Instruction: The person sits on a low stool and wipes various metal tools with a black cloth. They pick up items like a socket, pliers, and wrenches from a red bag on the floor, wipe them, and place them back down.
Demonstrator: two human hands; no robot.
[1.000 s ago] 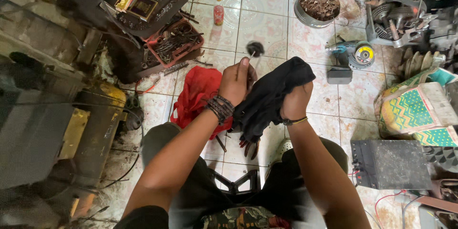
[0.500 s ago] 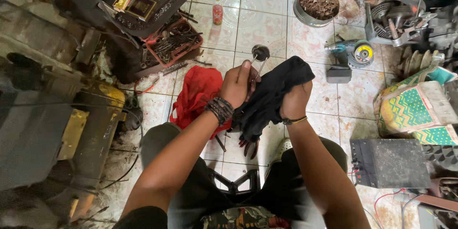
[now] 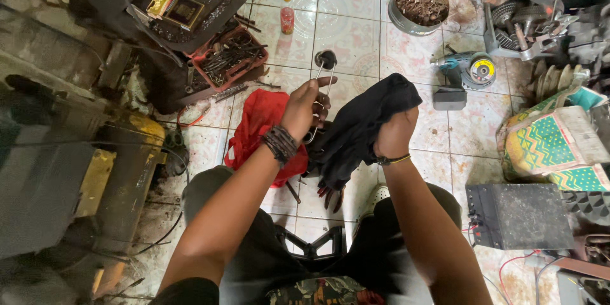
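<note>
Above a cluttered tiled floor (image 3: 356, 19), the left hand (image 3: 305, 107) has its grip pinched shut on a thin metal rod (image 3: 319, 92) with a dark round head. The right hand's (image 3: 395, 133) grip is clamped on a black cloth (image 3: 362, 127) beside it. Greasy metal might slip and fall among scattered tools. Cloth hides the rod's lower end and the right fingers.

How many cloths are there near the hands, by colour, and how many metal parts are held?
Black cloth, in the right hand: 1
Red cloth, on the tiled floor: 1
Thin metal valve-like rod with a dark round head, in the left hand: 1
Total: 3
</note>
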